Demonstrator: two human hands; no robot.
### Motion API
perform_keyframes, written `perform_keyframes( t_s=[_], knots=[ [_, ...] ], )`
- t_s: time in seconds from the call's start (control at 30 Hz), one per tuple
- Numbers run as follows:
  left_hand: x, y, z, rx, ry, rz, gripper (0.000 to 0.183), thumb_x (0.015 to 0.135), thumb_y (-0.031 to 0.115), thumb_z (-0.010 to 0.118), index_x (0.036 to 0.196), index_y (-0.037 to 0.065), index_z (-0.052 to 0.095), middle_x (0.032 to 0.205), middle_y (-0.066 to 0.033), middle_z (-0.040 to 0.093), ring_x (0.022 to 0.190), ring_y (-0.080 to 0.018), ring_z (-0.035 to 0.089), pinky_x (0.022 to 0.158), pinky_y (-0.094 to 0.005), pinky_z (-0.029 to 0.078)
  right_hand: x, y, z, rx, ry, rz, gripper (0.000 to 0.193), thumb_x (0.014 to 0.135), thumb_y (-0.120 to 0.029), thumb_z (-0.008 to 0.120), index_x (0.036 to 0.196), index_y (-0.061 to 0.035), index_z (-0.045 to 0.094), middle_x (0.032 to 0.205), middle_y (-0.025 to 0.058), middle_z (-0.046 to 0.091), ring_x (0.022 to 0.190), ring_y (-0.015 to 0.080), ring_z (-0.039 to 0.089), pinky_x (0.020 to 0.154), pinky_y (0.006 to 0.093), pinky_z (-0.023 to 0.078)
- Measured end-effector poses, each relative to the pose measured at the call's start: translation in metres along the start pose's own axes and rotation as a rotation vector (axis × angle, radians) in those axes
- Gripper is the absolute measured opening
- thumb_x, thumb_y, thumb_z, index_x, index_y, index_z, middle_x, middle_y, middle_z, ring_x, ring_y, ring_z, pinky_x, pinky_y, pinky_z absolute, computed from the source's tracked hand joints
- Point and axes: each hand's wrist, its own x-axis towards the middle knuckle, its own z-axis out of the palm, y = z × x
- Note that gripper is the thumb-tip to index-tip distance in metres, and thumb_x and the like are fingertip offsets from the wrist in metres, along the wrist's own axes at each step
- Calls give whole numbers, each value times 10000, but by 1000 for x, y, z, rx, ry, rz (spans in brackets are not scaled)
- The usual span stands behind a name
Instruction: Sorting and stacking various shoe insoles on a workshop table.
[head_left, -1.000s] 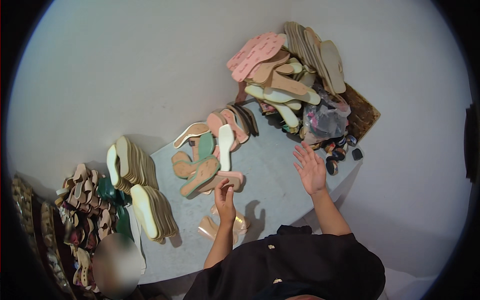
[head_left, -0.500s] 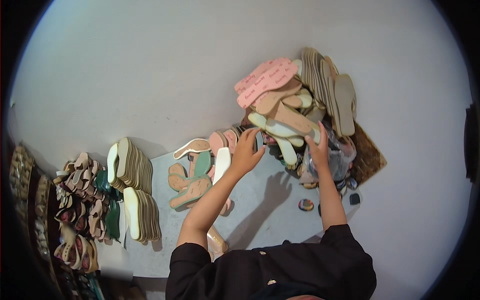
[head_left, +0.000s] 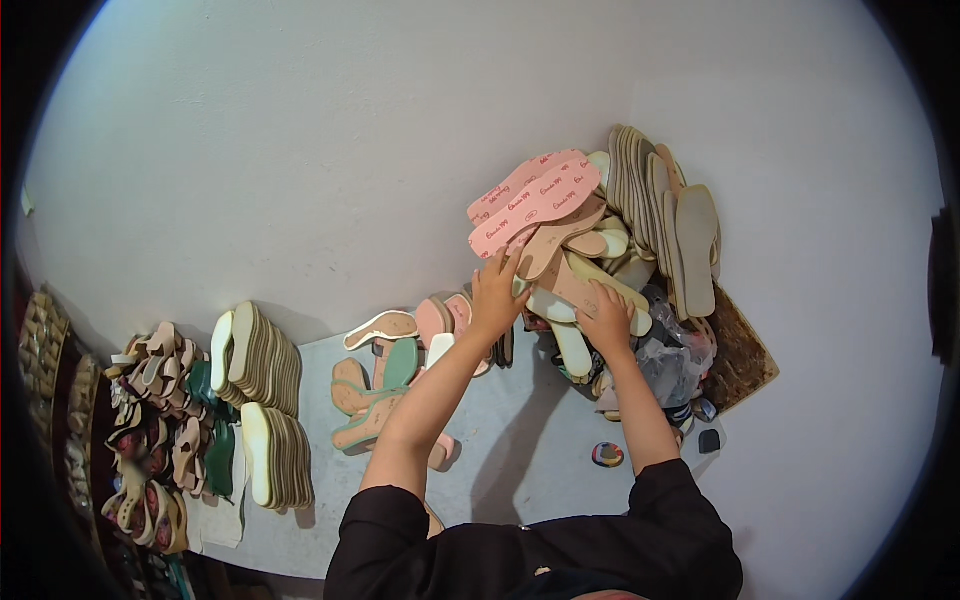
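Note:
A heaped pile of shoe insoles lies at the far right of the table. My left hand (head_left: 497,298) reaches to the pile's left side, fingers spread, below a pink printed insole (head_left: 540,212). My right hand (head_left: 608,322) rests with its fingers apart at the near end of a tan insole (head_left: 557,280). Beneath that lie pale cream insoles, one of them (head_left: 573,350) pointing toward me between my hands. Neither hand has lifted anything off the pile. The undersides of my fingers are hidden.
Stacked beige insoles (head_left: 697,250) lean at the back right, near a clear plastic bag (head_left: 665,375) and a brown board (head_left: 745,350). Left of my arm lie green-edged soles (head_left: 402,362). Further left stand two insole stacks (head_left: 270,350) and piled sandal uppers (head_left: 165,365). A multicoloured round item (head_left: 607,455) sits near my right forearm.
My right hand has come down onto the tan insole from beside it. My left hand has moved forward against the pile's left side. The whole view has shifted slightly.

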Motion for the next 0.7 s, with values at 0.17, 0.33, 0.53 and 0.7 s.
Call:
perform_keyframes(
  t_s=[0.17,0.33,0.53,0.7],
  knots=[
    [13,-5,4,-34,-66,130,463,741,102,631,1190,171,538,1179,-110,534,1089,-273,498,940,-485,315,-10,-6,-3,-8,58,-3,566,698,-260,665,1217,-124,486,1183,67,511,1137,242,443,1001,575,193],
    [-4,5,-4,-105,64,161,409,741,76,618,1139,164,581,1099,-99,574,1037,-260,522,917,-471,329,-23,-18,-14,-12,108,5,570,696,-279,676,1213,-126,491,1176,54,515,1130,236,448,1007,569,183],
    [-44,10,-31,-249,126,113,384,749,73,613,1124,155,592,1071,-92,585,1001,-253,526,920,-431,321,-61,-26,-21,22,123,67,565,697,-297,686,1203,-126,499,1168,46,521,1114,236,459,1010,569,173],
    [-107,8,-57,-583,221,-52,272,819,121,606,1082,52,597,955,-93,628,855,-220,587,800,-337,410,-113,-33,-45,48,142,107,550,691,-259,694,1190,-123,506,1158,42,523,1104,241,464,1009,574,165]
  ],
)
